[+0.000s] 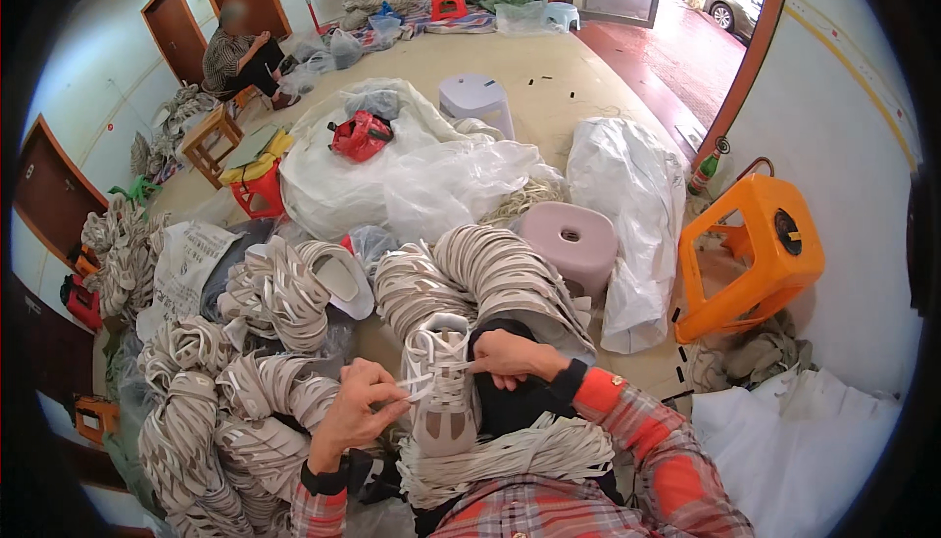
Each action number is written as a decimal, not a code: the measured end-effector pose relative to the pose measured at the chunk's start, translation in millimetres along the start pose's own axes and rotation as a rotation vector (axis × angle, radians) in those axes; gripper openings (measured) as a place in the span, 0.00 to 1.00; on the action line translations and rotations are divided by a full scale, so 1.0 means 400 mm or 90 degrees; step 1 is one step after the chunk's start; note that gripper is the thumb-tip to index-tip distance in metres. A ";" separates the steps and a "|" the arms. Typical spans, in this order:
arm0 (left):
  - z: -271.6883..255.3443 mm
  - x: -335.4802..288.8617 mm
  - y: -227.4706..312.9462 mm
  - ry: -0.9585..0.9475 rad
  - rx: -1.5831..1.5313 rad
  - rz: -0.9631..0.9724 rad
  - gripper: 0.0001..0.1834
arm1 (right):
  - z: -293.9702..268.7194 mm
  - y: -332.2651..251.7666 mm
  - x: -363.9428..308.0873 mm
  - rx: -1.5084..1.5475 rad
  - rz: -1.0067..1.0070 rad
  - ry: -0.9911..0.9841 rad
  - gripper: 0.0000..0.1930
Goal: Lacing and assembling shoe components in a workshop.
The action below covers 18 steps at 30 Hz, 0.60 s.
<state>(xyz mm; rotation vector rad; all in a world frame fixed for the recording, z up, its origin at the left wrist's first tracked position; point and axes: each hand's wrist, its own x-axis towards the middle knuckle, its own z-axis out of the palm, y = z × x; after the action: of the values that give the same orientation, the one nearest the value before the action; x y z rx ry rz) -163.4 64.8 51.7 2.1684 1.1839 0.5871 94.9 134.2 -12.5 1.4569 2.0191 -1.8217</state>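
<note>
Left hand [355,411] and right hand [510,357] each pinch a white lace [420,379] across the shoe [441,391]; lace bundle [510,455] at 6 o'clock.

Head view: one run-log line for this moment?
left hand: pinching white lace | right hand: pinching lace | shoe upper: between hands | lace bundle: on lap

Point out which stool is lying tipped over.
The orange stool by the right wall: it lies on its side, legs sideways. The pink stool and white stool stand upright.
</note>
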 end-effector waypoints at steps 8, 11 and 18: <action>0.080 0.055 -0.073 0.007 -0.119 -0.005 0.18 | -0.187 0.400 -0.257 -0.151 0.145 0.485 0.12; 0.137 0.094 -0.126 0.030 0.034 0.077 0.17 | -0.189 0.371 -0.394 0.057 0.201 0.504 0.11; 0.128 0.100 -0.168 0.035 0.291 0.175 0.13 | -0.166 0.386 -0.456 0.155 0.158 0.509 0.08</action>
<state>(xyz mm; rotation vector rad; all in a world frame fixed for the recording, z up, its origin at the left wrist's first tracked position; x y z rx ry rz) -151.3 113.2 -27.5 2.7483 1.1390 0.5290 330.7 58.7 0.7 2.6969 1.7443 -1.5574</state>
